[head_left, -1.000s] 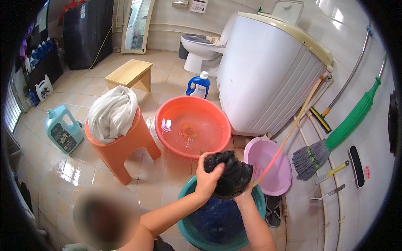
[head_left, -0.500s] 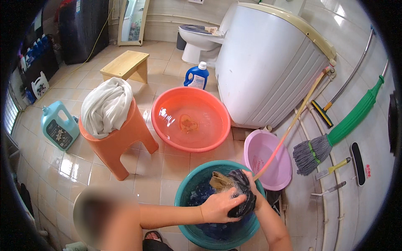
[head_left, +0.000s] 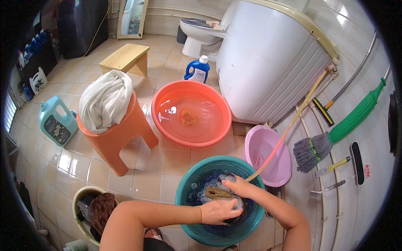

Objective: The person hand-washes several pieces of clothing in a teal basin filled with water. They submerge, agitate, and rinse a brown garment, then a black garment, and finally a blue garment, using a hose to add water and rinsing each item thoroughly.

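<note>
A teal basin (head_left: 182,184) in front of me holds dark water and suds. Low in it, my left hand (head_left: 218,211) has its fingers curled over a wet dark cloth (head_left: 235,218). My right hand (head_left: 238,185) grips the foamy far part of the same cloth. Between the hands lies a brown, wood-like piece (head_left: 217,193) with a flat, blunt end; its lower part is hidden by my left hand and the cloth. A pink-and-tan hose (head_left: 274,154) slopes down to the basin's right side, its end hidden behind my right hand.
An orange basin (head_left: 155,125) of water stands ahead, a pink basin (head_left: 268,157) at the right. White cloth (head_left: 106,100) lies on an orange stool (head_left: 113,144). A bucket (head_left: 79,201) with brown cloth is lower left. A washing machine (head_left: 268,58) and hanging mop (head_left: 314,152) flank the right.
Both hands have lowered the dark cloth into the basin. The brown piece has sunk lower too. My right hand has turned over the cloth.
</note>
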A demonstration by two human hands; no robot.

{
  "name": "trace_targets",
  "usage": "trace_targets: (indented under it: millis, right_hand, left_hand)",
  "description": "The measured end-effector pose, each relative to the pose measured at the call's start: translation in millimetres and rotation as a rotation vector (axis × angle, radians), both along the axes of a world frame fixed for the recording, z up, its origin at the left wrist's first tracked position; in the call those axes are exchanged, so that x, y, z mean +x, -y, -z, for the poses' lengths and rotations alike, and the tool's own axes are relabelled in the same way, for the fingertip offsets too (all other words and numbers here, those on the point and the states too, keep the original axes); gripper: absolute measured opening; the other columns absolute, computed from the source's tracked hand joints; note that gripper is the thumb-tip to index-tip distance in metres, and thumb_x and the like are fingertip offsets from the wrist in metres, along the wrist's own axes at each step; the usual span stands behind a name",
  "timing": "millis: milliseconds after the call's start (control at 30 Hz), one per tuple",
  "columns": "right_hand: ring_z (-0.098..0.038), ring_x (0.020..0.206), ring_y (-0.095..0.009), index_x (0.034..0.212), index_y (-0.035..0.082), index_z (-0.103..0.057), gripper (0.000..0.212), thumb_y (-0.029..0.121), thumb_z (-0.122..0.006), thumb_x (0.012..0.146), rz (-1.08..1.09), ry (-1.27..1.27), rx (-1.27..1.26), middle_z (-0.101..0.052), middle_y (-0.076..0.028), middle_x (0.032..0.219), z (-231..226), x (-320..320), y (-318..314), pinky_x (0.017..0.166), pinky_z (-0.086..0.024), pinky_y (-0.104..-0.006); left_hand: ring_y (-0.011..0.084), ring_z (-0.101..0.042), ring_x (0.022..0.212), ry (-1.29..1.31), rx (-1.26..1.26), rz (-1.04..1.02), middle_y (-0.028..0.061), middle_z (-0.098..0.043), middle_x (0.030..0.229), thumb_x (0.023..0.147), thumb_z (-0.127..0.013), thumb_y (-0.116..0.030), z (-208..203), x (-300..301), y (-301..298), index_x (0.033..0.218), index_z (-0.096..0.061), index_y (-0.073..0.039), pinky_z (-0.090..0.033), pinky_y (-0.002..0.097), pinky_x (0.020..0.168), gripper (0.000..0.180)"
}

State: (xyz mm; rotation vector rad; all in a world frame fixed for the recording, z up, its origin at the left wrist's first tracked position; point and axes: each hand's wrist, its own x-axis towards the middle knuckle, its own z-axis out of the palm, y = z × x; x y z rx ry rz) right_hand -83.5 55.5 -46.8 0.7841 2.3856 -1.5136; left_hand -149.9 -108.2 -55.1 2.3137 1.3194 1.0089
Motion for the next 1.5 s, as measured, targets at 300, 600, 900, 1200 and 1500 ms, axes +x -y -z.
trace_targets:
  millis: [300, 600, 900, 1200, 1500]
  right_hand:
    - [-0.055, 0.089, -0.018, 0.106, -0.001, -0.057, 0.048, 0.04, -0.05, 0.083, 0.509, 0.053, -0.48, -0.059, -0.009, 0.101, 24.0, -4.9, -12.6, 0.083, -0.043, -0.032]
    - [-0.061, 0.064, -0.018, 0.085, 0.0, -0.063, 0.072, 0.067, -0.038, 0.081, 0.46, 0.186, 0.184, -0.063, -0.012, 0.076, 54.4, 59.8, -79.4, 0.061, -0.048, -0.0314]
    - [-0.051, 0.046, -0.013, 0.086, -0.001, -0.059, 0.044, 0.042, -0.065, 0.074, 0.915, -0.068, -0.198, -0.056, -0.006, 0.062, 130.1, 98.8, -94.2, 0.037, -0.04, -0.0266]
    - [-0.052, 0.055, -0.007, 0.087, 0.008, -0.053, 0.021, 0.017, -0.067, 0.074, 0.851, -0.368, -0.798, -0.053, 0.001, 0.072, 87.8, 99.3, -118.1, 0.044, -0.046, -0.0198]
    - [-0.062, 0.068, -0.014, 0.094, 0.006, -0.051, 0.026, 0.017, -0.069, 0.077, 0.748, -0.707, -0.983, -0.058, -0.004, 0.081, -4.5, 83.6, -100.9, 0.062, -0.055, -0.0279]
  left_hand:
    - [0.0323, -0.054, 0.09, 0.04, -0.043, -0.078, 0.0126, -0.045, 0.104, 0.06, -0.074, -0.028, -18.6, -37.3, -15.7, 0.113, -0.044, -0.01, -0.049, 0.0393, 0.069, 0.064]
    - [0.0195, -0.055, 0.089, 0.771, -0.009, -0.541, 0.0096, -0.054, 0.093, 0.06, -0.07, -0.008, -111.3, -75.2, -32.5, 0.108, -0.044, -0.003, -0.044, 0.0304, 0.081, 0.055]
    - [0.0149, -0.054, 0.09, 0.573, -0.042, -0.617, 0.0069, -0.056, 0.094, 0.06, -0.068, -0.005, -120.4, -64.2, -35.7, 0.108, -0.045, -0.003, -0.042, 0.0282, 0.084, 0.053]
    - [0.015, -0.052, 0.093, 0.367, -0.125, -0.622, 0.0067, -0.054, 0.097, 0.058, -0.067, -0.001, -135.4, -40.4, -50.1, 0.108, -0.045, -0.002, -0.041, 0.0282, 0.085, 0.054]
    - [0.0157, -0.05, 0.094, 0.322, -0.219, -0.671, 0.0061, -0.051, 0.095, 0.056, -0.065, -0.002, -108.4, -16.3, -66.2, 0.109, -0.045, -0.004, -0.04, 0.0278, 0.085, 0.057]
